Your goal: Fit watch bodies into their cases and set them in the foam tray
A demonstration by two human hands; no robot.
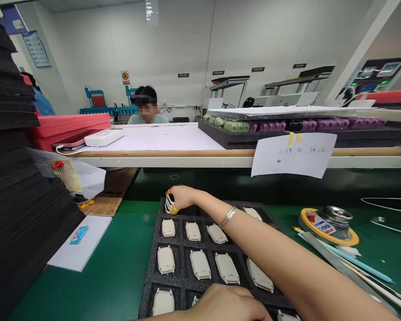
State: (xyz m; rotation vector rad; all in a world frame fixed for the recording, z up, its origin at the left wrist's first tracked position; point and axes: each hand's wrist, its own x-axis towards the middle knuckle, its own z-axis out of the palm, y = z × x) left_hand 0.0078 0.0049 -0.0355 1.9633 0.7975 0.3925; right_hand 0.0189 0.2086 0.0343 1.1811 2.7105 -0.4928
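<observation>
Well, from here I see the R hand (183, 198) reaching over to the far L corner of the black foam tray (150, 276), w/ white & yellow coverings on its fingers, bent down at the corner pocket; can't tell if they're gripping a piece or just touching. The L hand (234, 305) is low over the tray's near part, back up, fingertips hidden, so can't tell its grip either. Pale watch-shaped cases (200, 265) sit in rows in the tray's pockets, foam dividers b/w them; the R forearm, silver bangles (227, 217) at the wrist, crosses above & hides some. Re: room, L of the tray a wide strip of green tabletop (120, 258) runs to a white pad (87, 245) w/ a blue packet (78, 235) on it, then a tall black foam stack (16, 200) walls off that side. R side's tighter: a yellow-rimmed roll (352, 238) & a light-blue pen (364, 264) lie near the R arm. Up front, the shelf (173, 161) spans the bench beyond the tray, a handwritten sheet (294, 156) hanging over its edge. A co-worker (162, 119) is across, past the shelf.
</observation>
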